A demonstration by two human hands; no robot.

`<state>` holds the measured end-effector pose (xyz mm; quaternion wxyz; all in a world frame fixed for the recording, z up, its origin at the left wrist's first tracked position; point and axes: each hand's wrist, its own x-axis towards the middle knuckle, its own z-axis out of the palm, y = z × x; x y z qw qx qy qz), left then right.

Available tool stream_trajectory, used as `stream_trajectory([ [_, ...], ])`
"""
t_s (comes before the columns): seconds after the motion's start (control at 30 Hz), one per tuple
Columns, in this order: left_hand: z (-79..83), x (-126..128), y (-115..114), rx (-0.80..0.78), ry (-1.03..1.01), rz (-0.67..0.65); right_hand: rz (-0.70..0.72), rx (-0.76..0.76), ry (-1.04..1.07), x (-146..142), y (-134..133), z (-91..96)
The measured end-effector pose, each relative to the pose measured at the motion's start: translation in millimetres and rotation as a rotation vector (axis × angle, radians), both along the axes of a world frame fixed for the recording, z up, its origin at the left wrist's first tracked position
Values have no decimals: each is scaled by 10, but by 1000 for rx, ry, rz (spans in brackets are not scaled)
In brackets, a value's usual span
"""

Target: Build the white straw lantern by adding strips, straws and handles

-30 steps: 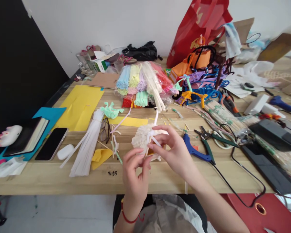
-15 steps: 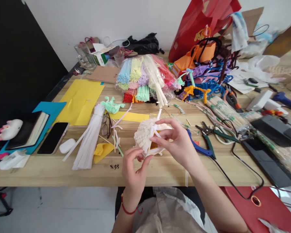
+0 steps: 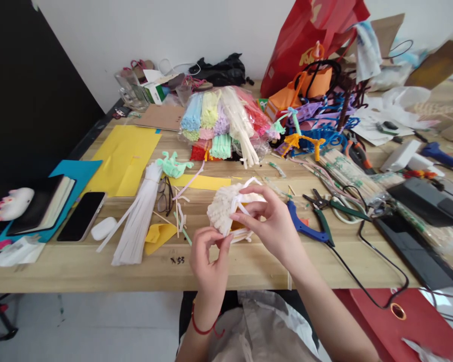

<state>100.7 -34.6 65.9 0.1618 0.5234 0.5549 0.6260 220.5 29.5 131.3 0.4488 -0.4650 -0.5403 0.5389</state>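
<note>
A cream fuzzy pipe-cleaner bundle [image 3: 222, 207] is held above the front of the wooden table [image 3: 98, 274]. My right hand [image 3: 272, 224] wraps over its right side, thumb and forefinger pinching a white pipe-cleaner strand [image 3: 242, 200] that loops over the top. My left hand [image 3: 208, 259] is below, fingers curled and pinching the bundle's lower edge. A red string sits round the left wrist.
A white pipe-cleaner bunch [image 3: 135, 226], glasses [image 3: 165, 195], phone [image 3: 81, 215] and yellow paper [image 3: 127, 157] lie left. Bagged coloured pipe cleaners [image 3: 219, 125] sit behind. A blue glue gun [image 3: 304, 224], pliers [image 3: 322, 210], sticks and a red bag [image 3: 309, 35] are right.
The white strand that stood upright above the bundle is now bent down into a loop over its top. My left hand's fingers have closed tighter on the bundle's lower edge.
</note>
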Motion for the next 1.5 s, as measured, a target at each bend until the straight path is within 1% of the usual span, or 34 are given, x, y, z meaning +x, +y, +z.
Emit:
stream_trajectory([
  [0.1,4,27,-45,-34,94,51,-2,-2,3,3,4,-3],
  [0.2,11,42,-103,-99,236,101,2,-4,7,10,7,-7],
  [0.3,30,45,-142,-132,336,106,10,-9,9,16,10,-6],
  [0.47,65,64,-166,-163,345,95,14,-4,9,19,14,-5],
  [0.57,81,77,-186,-161,323,132,16,-5,2,21,18,-9],
  [0.63,107,65,-192,-132,297,154,21,-8,-1,24,20,-10],
  [0.77,223,-34,-150,-53,291,106,28,-7,2,26,22,-1],
  [0.87,316,-136,-96,-27,368,42,29,2,2,24,21,7],
  [1.03,426,-305,-16,41,513,-39,29,0,2,23,17,15],
  [1.1,525,-398,59,98,637,-128,36,-4,7,26,19,17],
  [1.13,598,-448,114,135,743,-200,42,-6,10,29,22,17],
  [1.2,777,-537,253,201,1012,-406,62,-10,13,36,32,20],
  [1.27,966,-587,407,190,1260,-628,80,-13,14,45,44,24],
  [1.3,1049,-593,479,165,1324,-709,85,-14,13,50,50,27],
  [1.33,1119,-588,545,136,1343,-774,91,-16,12,55,56,29],
  [1.4,1218,-557,647,59,1307,-901,97,-19,9,66,65,33],
  [1.5,1281,-510,737,-65,1275,-1052,101,-25,5,82,78,33],
])
